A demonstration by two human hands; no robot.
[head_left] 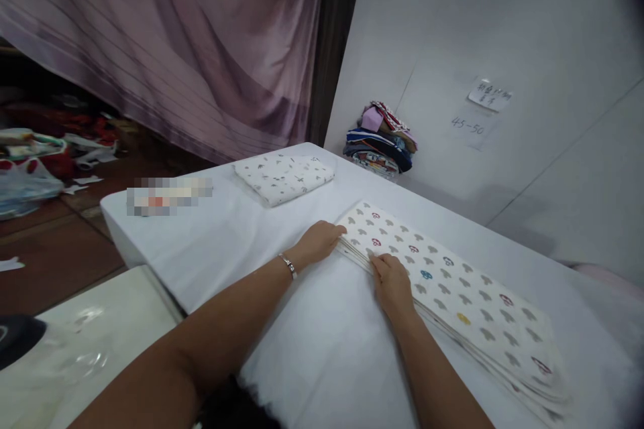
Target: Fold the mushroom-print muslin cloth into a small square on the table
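Note:
A long folded white cloth (pixel 467 288) with grey shapes and a few red, blue and yellow motifs lies in stacked layers on the white-covered table (pixel 332 362). My left hand (pixel 322 241) pinches the cloth at its left end corner, thumb and fingers closed on the layers. A little to the right, my right hand (pixel 394 281) grips the near long edge, its fingertips partly hidden by the hand itself. A bracelet circles my left wrist. Beyond my left hand lies a second folded cloth (pixel 284 177), white with small dark leaf-like prints, untouched.
A blurred-out item (pixel 168 196) lies near the table's left edge. Folded clothes (pixel 380 141) are piled by the wall at the far edge. A pink curtain (pixel 226 47) hangs behind. At lower left stands a pale surface (pixel 115 308) with clear plastic; bags (pixel 30 174) sit on the floor.

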